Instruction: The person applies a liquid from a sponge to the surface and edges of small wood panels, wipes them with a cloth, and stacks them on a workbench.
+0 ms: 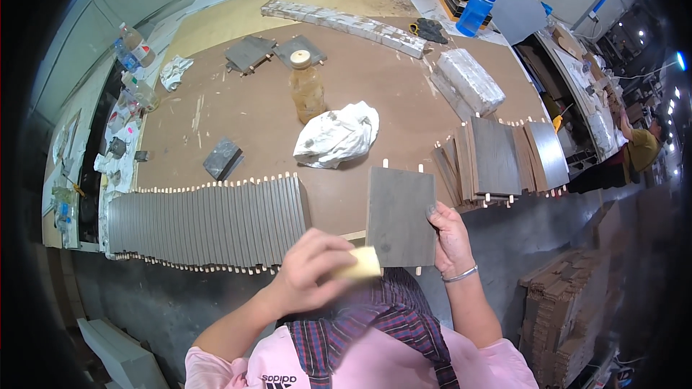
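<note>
My right hand (451, 239) grips a grey wooden panel (401, 216) by its right edge, thumb on the face. The panel stands upright before me, with short wooden dowels sticking out at top and bottom. Closed round a pale yellow sponge (362, 264), my left hand (311, 268) is near the panel's lower left corner; motion blurs it, and I cannot tell whether the sponge touches the panel. To the left stands a long row of similar panels (209, 223), packed face to face. More dowelled panels (497, 155) lean loosely together at the right.
A crumpled white cloth (337, 135) and a jar of yellowish liquid (307, 94) stand mid-table. Beyond are a dark block (223, 158), a white-smeared bar (342, 27), a wrapped brick-like block (470, 81) and a blue bottle (477, 11). Another person (638, 148) works at far right.
</note>
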The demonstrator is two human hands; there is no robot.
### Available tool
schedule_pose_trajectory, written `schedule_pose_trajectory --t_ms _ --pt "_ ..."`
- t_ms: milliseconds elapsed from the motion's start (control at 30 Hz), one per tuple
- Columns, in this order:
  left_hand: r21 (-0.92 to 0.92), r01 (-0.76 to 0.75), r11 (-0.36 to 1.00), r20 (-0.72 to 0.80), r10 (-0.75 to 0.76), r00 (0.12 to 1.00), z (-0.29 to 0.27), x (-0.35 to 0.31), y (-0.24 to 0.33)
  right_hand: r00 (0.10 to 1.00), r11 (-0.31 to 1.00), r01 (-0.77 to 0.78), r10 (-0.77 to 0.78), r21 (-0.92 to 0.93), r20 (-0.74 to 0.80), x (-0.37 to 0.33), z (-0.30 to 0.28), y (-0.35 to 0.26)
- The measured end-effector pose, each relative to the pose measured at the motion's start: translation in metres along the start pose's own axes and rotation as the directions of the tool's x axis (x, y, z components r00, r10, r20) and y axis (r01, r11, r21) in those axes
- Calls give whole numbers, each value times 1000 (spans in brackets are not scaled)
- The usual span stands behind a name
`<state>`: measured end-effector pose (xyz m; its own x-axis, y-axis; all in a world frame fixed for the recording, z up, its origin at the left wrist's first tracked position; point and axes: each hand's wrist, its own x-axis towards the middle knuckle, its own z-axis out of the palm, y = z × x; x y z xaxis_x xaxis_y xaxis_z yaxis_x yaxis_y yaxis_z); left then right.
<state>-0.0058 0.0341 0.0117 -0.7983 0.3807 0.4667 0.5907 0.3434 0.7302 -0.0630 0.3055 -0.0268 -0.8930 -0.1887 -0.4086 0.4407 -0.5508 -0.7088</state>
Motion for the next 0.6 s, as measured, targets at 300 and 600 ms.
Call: schedule_pose_trajectory --t_ms 300,600 --pt "268 30 963 -196 24 980 -20 39 -38 991 996 -83 87 -36 103 -5 15 3" --pt "257 -34 966 -108 64 992 -22 37 -39 991 994 -80 87 -75 101 -11 19 4"
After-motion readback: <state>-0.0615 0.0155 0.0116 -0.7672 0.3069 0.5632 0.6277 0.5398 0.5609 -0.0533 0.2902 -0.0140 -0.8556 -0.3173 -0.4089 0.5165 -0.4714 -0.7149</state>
